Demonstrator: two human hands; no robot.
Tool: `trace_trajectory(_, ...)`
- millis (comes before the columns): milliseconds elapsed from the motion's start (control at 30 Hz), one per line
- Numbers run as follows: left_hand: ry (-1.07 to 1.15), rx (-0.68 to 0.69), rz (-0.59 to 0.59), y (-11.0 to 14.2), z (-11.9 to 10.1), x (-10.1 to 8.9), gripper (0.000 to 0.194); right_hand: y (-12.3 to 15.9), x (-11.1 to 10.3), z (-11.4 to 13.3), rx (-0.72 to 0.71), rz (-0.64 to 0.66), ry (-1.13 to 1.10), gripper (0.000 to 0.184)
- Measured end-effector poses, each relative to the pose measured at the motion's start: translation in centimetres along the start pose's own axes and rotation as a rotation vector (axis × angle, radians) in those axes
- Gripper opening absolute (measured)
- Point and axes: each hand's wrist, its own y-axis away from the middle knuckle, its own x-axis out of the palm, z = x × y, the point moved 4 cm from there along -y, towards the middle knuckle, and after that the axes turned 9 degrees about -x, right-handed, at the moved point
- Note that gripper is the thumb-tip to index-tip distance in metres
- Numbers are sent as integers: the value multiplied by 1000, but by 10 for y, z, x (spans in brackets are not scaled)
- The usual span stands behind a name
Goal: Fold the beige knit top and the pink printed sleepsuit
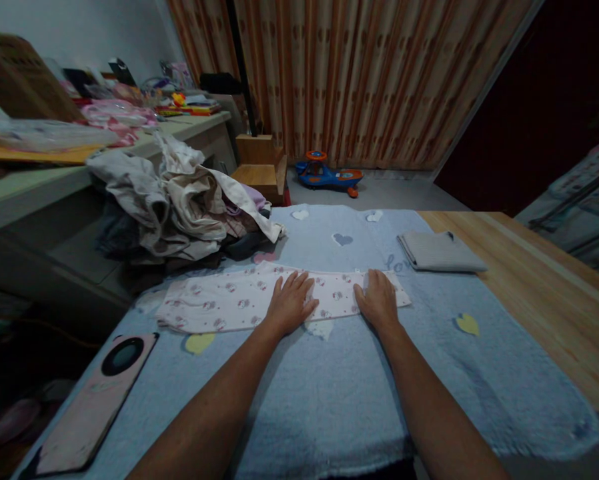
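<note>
A pale pink pair of pants (239,300) with a small cartoon print lies lengthwise, folded into a long strip, on a light blue blanket (329,400). My left hand (292,303) rests flat on the middle of the strip, fingers spread. Near its narrower right end, my right hand (379,300) presses on the cloth with the fingers laid out and the thumb apart. Neither hand grips the fabric. Part of the print is hidden under both palms.
Rumpled clothes (189,207) are heaped at the back left, touching the strip's far side. A folded grey garment (440,251) lies at the right. At the front left is a pink phone (97,400). Beyond stand a wooden chair (257,173) and a toy car (327,175).
</note>
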Motion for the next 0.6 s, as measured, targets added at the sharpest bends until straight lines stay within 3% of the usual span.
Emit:
trace_trajectory(400,-1,-2,6,0,0,0,53,3,11,-3,66,87,51,53)
trace_trajectory(600,6,-8,13,-1,0,0,53,2,9,-5,-33,-10,-41,54)
